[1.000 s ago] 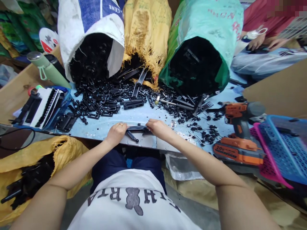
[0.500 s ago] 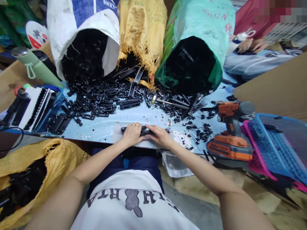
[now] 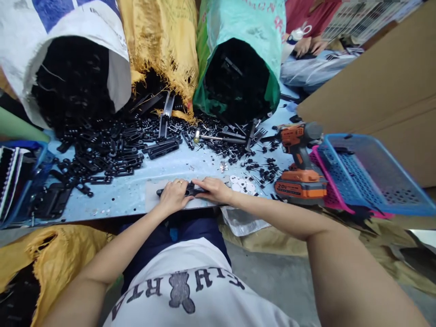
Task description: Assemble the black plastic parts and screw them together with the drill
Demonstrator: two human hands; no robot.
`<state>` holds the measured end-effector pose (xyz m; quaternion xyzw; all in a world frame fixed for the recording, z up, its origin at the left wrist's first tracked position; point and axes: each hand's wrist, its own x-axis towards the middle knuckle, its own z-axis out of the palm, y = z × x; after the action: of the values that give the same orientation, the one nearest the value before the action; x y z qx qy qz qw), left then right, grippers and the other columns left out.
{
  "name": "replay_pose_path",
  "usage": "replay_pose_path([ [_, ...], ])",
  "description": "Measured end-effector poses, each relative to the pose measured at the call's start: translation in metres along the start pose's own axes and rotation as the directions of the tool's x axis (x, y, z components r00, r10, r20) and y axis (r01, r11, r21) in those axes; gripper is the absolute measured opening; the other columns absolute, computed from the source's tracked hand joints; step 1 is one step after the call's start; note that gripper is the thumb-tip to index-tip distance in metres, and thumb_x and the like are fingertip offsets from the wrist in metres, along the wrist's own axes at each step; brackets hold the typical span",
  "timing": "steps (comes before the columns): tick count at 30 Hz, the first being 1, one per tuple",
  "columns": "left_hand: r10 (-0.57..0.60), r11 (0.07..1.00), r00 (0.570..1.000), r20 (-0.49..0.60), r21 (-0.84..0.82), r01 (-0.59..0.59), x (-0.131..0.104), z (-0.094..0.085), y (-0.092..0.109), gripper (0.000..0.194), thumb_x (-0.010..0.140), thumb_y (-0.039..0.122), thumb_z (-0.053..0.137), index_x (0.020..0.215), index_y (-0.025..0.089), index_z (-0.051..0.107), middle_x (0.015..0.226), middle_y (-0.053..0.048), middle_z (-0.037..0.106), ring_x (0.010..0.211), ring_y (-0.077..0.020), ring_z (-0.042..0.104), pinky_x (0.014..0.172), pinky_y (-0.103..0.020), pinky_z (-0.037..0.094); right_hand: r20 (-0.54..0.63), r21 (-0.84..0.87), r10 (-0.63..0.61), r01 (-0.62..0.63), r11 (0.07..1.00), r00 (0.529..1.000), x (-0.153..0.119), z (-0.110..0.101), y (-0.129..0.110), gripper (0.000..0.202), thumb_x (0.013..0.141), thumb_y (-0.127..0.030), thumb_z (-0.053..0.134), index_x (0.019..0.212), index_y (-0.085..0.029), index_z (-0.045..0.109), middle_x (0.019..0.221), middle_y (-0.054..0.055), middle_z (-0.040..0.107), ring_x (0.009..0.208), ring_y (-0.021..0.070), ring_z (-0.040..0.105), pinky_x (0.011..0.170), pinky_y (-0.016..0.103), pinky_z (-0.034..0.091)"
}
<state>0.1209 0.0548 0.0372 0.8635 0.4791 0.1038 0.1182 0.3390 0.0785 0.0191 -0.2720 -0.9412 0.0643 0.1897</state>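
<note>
Both my hands hold a long black plastic part down at the table's front edge, over a pale sheet. My left hand wraps round its left portion, and a ring shows on one finger. At the part's right portion, my right hand closes with the thumb toward the middle. My palms and fingers cover much of the part. Just right of my right hand lie white discs. Beyond them are small black pieces and pins.
Three sacks, white, yellow and green, spill black parts onto the blue table. A hammer lies mid-table. An orange cordless drill and a blue basket stand right. Another person's hands are at back right.
My view has turned to the right, so the sacks and tools sit further left in the picture. Both hands stay on the black part.
</note>
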Motion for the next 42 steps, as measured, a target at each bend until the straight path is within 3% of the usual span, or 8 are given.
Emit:
replay_pose_path([
  [9,0.022,0.997,1.0,-0.008,0.068,-0.021,-0.014,-0.007,0.005,0.044,0.084,0.04,0.054,0.118,0.012,0.049,0.111,-0.015,0.058,0.103,-0.027,0.053,0.083,-0.037,0.04,0.153,-0.084,-0.095,0.109,0.991,0.984,0.007,-0.009,0.011,0.045,0.094,-0.045,0.038,0.126,-0.016,0.05,0.079,0.006,0.06,0.072,0.0154,0.052,0.064,0.026,0.039],
  [15,0.011,0.995,0.998,-0.054,0.104,-0.005,-0.043,-0.018,-0.01,0.035,0.091,0.038,0.04,0.105,0.013,0.061,0.09,-0.014,0.063,0.085,-0.024,0.058,0.07,-0.035,0.044,0.073,-0.191,0.128,-0.113,0.975,0.989,0.005,-0.025,-0.021,0.059,0.083,-0.066,0.04,0.062,-0.015,0.059,0.058,0.005,0.051,0.058,0.0145,0.048,0.053,0.026,0.031],
  [22,0.069,0.931,0.965,-0.252,-0.332,-0.153,-0.088,-0.032,0.013,0.053,0.093,0.046,0.022,0.065,0.022,0.06,0.057,-0.005,0.057,0.054,-0.0151,0.055,0.053,-0.031,0.046,0.026,0.573,-0.193,0.144,0.807,0.981,0.025,-0.074,-0.084,0.058,0.092,-0.059,0.023,0.062,-0.019,0.054,0.052,0.002,0.05,0.05,0.0123,0.049,0.051,0.025,0.035],
  [25,-0.012,0.92,0.968,-0.25,-0.383,-0.087,-0.098,-0.027,0.028,0.047,0.091,0.048,0.025,0.075,0.029,0.065,0.061,-0.004,0.06,0.058,-0.019,0.058,0.051,-0.036,0.048,-0.051,0.756,-0.183,0.158,0.635,0.982,0.029,-0.056,-0.11,0.055,0.092,-0.056,0.021,0.066,-0.021,0.055,0.058,0.004,0.053,0.053,0.0139,0.051,0.055,0.027,0.042],
  [29,-0.093,0.94,0.958,-0.271,-0.34,-0.004,-0.084,-0.018,0.027,0.042,0.092,0.043,0.023,0.099,0.034,0.063,0.079,-0.005,0.065,0.071,-0.0217,0.061,0.057,-0.041,0.052,-0.1,0.695,0.048,0.035,0.718,0.994,0.049,-0.009,-0.125,0.04,0.089,-0.054,0.032,0.094,-0.022,0.056,0.1,0.013,0.054,0.091,0.0218,0.056,0.076,0.036,0.049],
  [36,-0.083,0.996,0.918,-0.388,-0.007,0.087,-0.068,-0.008,-0.016,0.074,0.082,0.072,0.024,0.118,0.017,0.058,0.099,-0.015,0.065,0.091,-0.0262,0.061,0.075,-0.037,0.047,-0.042,0.302,0.218,-0.196,0.933,0.975,0.085,0.023,-0.052,0.03,0.092,-0.031,0.037,0.114,-0.021,0.055,0.118,0.011,0.052,0.109,0.0229,0.045,0.094,0.043,0.038],
  [39,-0.05,0.979,0.95,-0.309,0.173,0.108,-0.048,-0.004,-0.038,0.077,0.077,0.075,0.03,0.118,0.016,0.058,0.094,-0.014,0.066,0.082,-0.0239,0.061,0.07,-0.033,0.044,0.2,0.046,0.103,-0.114,0.992,0.974,0.066,0.01,-0.001,0.03,0.088,-0.017,0.041,0.112,-0.018,0.059,0.1,0.011,0.06,0.093,0.0211,0.051,0.082,0.037,0.043],
  [42,0.004,0.968,0.965,-0.26,0.242,0.061,-0.007,-0.004,-0.058,0.077,0.077,0.074,0.032,0.112,0.012,0.061,0.088,-0.016,0.064,0.083,-0.0251,0.059,0.069,-0.033,0.042,0.082,-0.252,0.319,-0.29,0.923,0.944,0.062,-0.018,0.041,0.031,0.088,-0.016,0.04,0.111,-0.014,0.061,0.095,0.014,0.062,0.091,0.0241,0.052,0.076,0.037,0.043],
])
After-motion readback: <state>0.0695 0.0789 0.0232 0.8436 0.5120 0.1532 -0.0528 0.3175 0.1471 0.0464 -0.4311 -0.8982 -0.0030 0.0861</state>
